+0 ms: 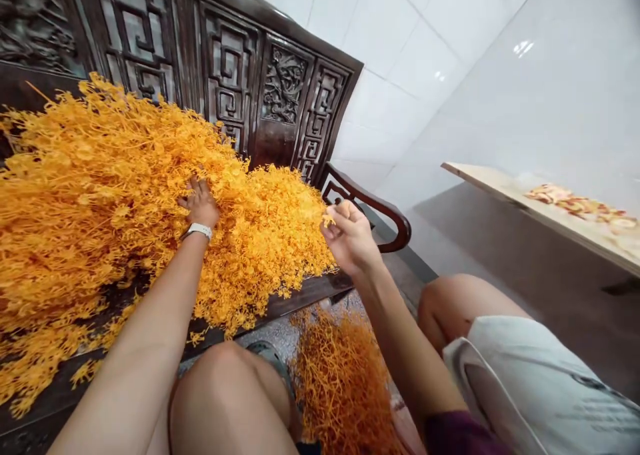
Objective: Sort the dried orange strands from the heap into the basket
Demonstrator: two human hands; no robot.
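A big heap of yellow-orange plastic flower pieces [125,168] with thin stems and curly heads covers the bench seat. My left hand [203,205], a white-banded watch on its wrist, reaches into the heap with its fingers apart; the fingertips are partly lost among the pieces. At the heap's right end, above the seat's edge, my right hand [353,235] pinches a small yellow flower piece [327,220] between thumb and fingers. Below, between my knees, lies a pile of darker orange branching stems [345,375], partly covered by my right forearm.
The dark carved wooden bench [277,141] has a latticed back and a curved armrest [395,221] near my right hand. A pale wooden board [490,191] with red and yellow bits [575,201] stands at the right. White tiles line the wall behind.
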